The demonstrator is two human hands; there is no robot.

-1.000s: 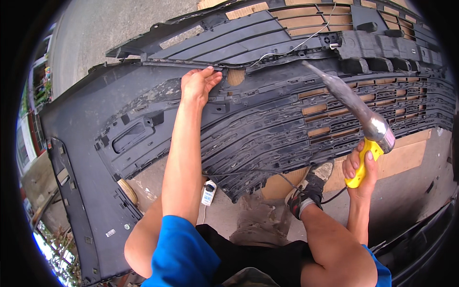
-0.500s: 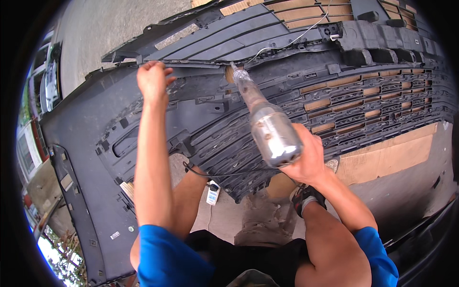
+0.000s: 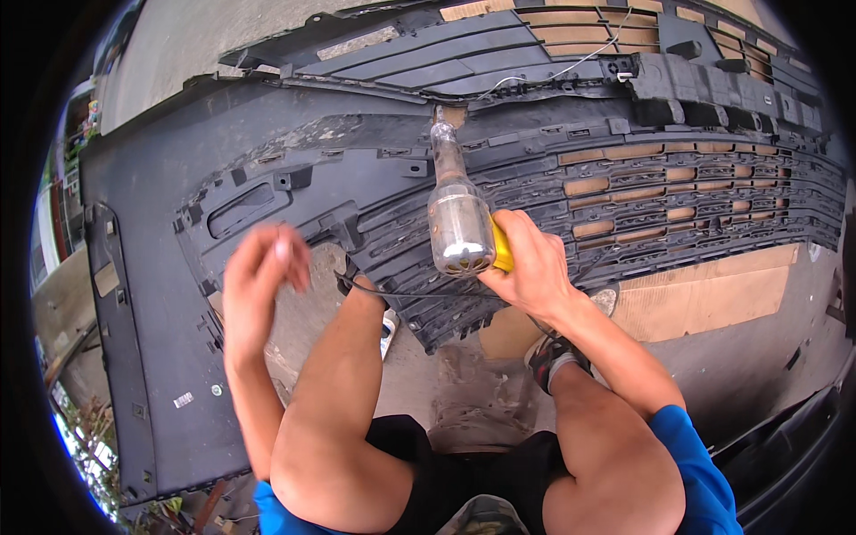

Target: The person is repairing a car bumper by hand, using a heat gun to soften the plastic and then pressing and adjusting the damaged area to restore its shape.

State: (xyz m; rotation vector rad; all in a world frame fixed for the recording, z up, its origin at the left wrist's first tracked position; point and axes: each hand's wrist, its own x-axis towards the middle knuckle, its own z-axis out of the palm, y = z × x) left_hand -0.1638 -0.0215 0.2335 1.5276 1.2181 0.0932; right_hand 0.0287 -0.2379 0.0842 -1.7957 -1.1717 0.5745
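you're mid-heating: your right hand (image 3: 533,267) grips the heat gun (image 3: 456,214), its nozzle just beyond your fingers on the bumper (image 3: 294,125), left hand (image 3: 263,276) loose and empty; next likely needs steady aim.

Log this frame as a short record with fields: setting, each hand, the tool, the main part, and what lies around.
setting: outdoors, concrete ground, seen from above
main part: dark car bumper with grille, lying inner side up
right hand: grips the yellow handle of a heat gun
tool: metal nozzle aimed at the bumper's middle; contact cannot be told
left hand: raised above the bumper, blurred, holding nothing visible
around: cardboard sheet under the grille, black cord, shoe
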